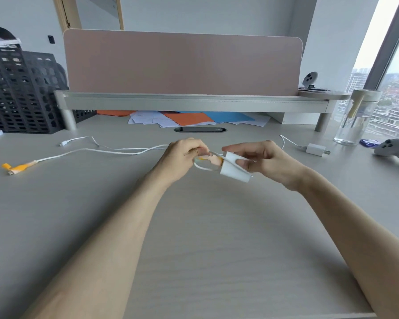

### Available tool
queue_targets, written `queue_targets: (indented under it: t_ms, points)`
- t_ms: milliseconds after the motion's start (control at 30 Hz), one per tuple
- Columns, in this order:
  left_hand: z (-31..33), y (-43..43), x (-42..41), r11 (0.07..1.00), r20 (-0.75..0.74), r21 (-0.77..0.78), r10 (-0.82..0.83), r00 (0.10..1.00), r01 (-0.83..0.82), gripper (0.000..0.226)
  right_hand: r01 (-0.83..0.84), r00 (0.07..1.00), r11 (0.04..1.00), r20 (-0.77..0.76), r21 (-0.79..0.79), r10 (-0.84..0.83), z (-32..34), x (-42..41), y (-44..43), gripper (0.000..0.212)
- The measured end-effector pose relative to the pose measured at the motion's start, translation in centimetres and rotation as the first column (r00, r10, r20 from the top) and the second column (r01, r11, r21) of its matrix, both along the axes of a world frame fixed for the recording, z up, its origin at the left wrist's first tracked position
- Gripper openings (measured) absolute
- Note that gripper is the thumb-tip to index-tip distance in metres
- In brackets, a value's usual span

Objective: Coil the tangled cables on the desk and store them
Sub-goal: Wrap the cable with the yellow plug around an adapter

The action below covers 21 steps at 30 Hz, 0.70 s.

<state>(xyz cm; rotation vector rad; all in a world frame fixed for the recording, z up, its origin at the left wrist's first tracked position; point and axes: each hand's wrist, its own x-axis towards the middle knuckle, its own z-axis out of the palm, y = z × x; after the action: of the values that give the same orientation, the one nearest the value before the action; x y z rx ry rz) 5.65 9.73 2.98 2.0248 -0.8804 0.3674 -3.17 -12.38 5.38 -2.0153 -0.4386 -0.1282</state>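
Observation:
My right hand [266, 161] holds a white charger block [234, 168] above the middle of the desk. My left hand [184, 155] pinches the white cable [199, 167] close to the block, where it forms a small loop. That cable [78, 153] runs left across the desk to an orange-taped multi-plug end [19, 168]. A second thin white cable [78, 140] with a small plug lies behind it. Another white charger [316, 149] with its own cable lies to the right.
A black mesh organiser [21, 93] stands at the back left. A monitor shelf [194, 102] spans the back, with coloured papers [194, 118] under it. A glass jar [355, 116] and a grey game controller [394, 150] are on the right.

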Motion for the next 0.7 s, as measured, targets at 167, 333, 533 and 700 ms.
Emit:
queue_targets:
  t_ms: [167, 333, 533, 700]
  points:
    - [-0.3, -0.7, -0.6, 0.976, -0.105, -0.182, -0.144, 0.984, 0.124, 0.019, -0.082, 0.995, 0.985, -0.039, 0.152, 0.088, 0.1, 0.0, 0.6, 0.031]
    - [-0.5, -2.5, -1.7, 0.991, -0.11, -0.122, -0.06, 0.992, 0.047, 0.035, -0.041, 0.996, 0.904, -0.053, 0.425, 0.071, 0.4, 0.4, 1.2, 0.036]
    - [-0.8, -3.8, -3.3, 0.971, 0.057, 0.24, -0.001, 0.998, -0.012, 0.007, 0.233, 0.972, 0.848, -0.078, 0.477, -0.223, 0.3, 0.6, 1.0, 0.023]
    - [-0.5, -4.5, -4.0, 0.88, 0.21, 0.458, 0.032, 0.977, -0.127, 0.034, 0.338, 0.931, 0.812, -0.045, 0.476, -0.362, -0.1, 0.7, 1.6, 0.016]
